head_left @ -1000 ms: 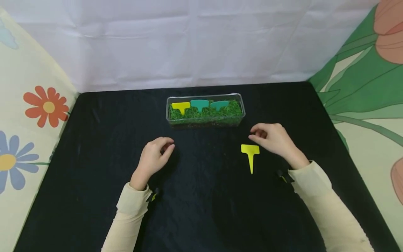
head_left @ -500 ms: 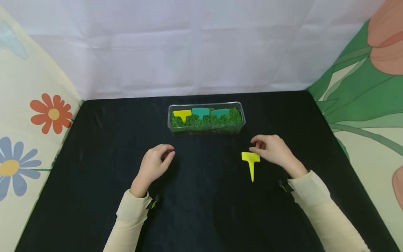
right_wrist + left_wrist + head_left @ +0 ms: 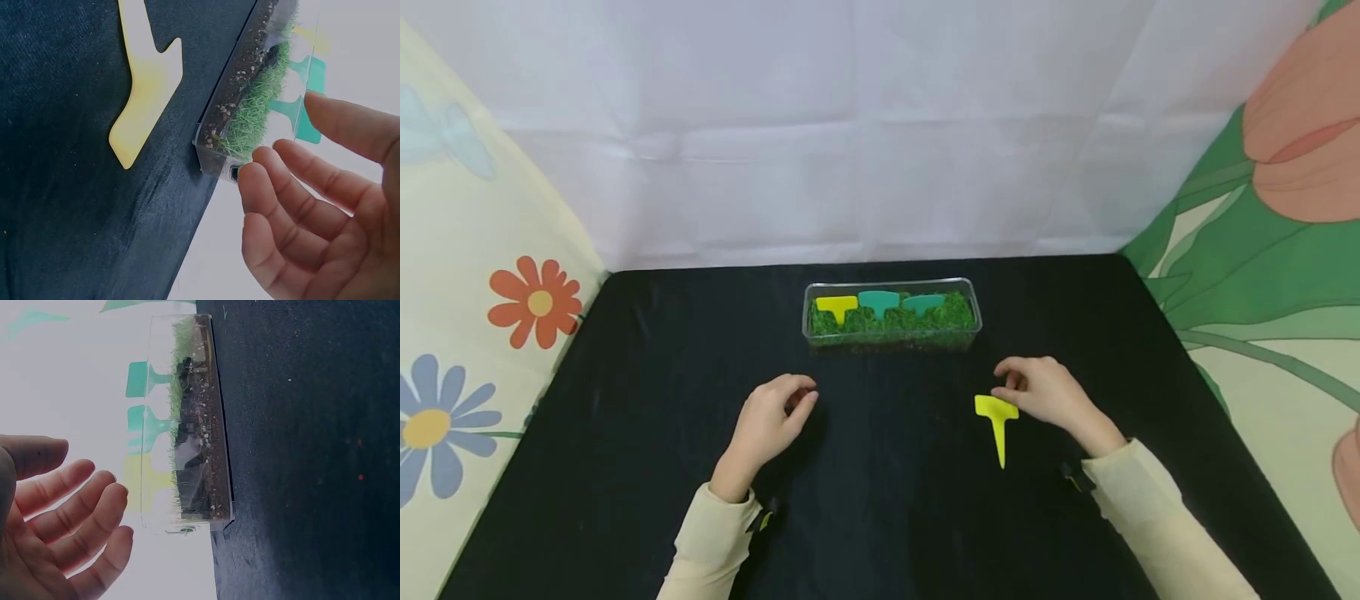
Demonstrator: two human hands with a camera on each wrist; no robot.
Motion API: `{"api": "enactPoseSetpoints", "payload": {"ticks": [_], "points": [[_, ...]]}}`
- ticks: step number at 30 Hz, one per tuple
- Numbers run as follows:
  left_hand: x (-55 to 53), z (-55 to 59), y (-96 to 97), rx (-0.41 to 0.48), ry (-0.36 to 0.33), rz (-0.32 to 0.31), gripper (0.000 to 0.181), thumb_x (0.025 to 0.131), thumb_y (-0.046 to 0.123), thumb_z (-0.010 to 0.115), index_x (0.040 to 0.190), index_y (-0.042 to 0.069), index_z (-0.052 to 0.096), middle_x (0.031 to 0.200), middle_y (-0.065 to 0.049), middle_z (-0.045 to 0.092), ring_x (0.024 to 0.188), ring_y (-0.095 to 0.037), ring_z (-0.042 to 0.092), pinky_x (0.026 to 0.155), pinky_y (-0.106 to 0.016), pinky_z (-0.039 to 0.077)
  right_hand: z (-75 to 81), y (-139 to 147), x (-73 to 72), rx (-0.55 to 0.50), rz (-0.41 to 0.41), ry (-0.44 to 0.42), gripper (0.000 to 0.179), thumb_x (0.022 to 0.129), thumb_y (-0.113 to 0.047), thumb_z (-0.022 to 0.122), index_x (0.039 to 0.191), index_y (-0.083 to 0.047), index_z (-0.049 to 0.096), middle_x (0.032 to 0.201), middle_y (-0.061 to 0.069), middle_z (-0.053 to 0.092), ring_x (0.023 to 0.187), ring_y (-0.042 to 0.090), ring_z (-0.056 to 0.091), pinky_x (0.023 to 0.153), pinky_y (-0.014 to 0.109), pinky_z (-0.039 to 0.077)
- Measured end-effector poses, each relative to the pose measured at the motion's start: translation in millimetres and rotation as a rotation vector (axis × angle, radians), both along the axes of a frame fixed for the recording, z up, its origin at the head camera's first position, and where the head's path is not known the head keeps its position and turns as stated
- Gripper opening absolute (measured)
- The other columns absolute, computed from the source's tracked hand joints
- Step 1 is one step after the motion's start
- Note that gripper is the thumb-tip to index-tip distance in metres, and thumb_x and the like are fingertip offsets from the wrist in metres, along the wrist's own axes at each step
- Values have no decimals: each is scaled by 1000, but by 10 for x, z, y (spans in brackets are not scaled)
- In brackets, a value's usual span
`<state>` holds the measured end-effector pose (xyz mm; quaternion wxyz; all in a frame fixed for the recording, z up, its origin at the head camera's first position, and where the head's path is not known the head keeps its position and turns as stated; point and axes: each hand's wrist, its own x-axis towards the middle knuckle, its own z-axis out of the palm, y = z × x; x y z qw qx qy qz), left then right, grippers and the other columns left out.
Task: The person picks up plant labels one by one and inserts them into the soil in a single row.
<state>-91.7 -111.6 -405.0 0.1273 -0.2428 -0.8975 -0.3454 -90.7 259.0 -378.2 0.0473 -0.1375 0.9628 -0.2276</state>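
A yellow T-shaped plant label [image 3: 999,418] lies on the black tabletop [image 3: 75,206], its pointed end toward me. My right hand [image 3: 1043,389] hovers at the label's head with its fingers loosely bent. Nothing is between those fingers in the right wrist view, where the label appears apart from the hand. Over the left half of the table, my left hand [image 3: 767,421] is held with relaxed fingers, holding nothing. Further back stands a clear planter box [image 3: 222,528] of soil and green grass. One yellow label [image 3: 837,307] and two teal labels [image 3: 878,301] stand upright in it.
A white cloth backdrop [image 3: 737,183] hangs behind the table's far edge. Panels with printed flowers [image 3: 540,302] flank the left and right sides. The planter sits near the back, centred between both hands.
The head view has tilted upward, so everything sits lower in it. My right hand has come slightly nearer the loose yellow label. My left hand stays about where it was.
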Motion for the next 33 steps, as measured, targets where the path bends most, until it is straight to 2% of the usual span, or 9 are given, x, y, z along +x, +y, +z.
{"api": "enactPoseSetpoints", "payload": {"ticks": [13,23,33], "points": [[128,-99,2,-11,-18,9,9,79,3,67,88,3,67,74,2,59,60,-8,50,54,-23,44,-92,9,148,12,-7,-48,27,79,-14,70,101,0,63,72,-2,57,54,7,48,51,26,41],[70,-64,-4,1,6,1,10,79,3,68,89,5,67,74,2,59,60,-7,49,54,-23,44,-100,70,105,86,9,-87,35,74,-16,74,104,0,63,80,5,58,59,12,49,52,29,40],[26,-5,9,5,8,3,10,79,3,67,89,3,67,73,1,59,59,-10,50,54,-24,43,-158,117,61,159,29,-141,52,69,-25,78,110,2,60,95,15,59,83,30,57,68,43,47]]}}
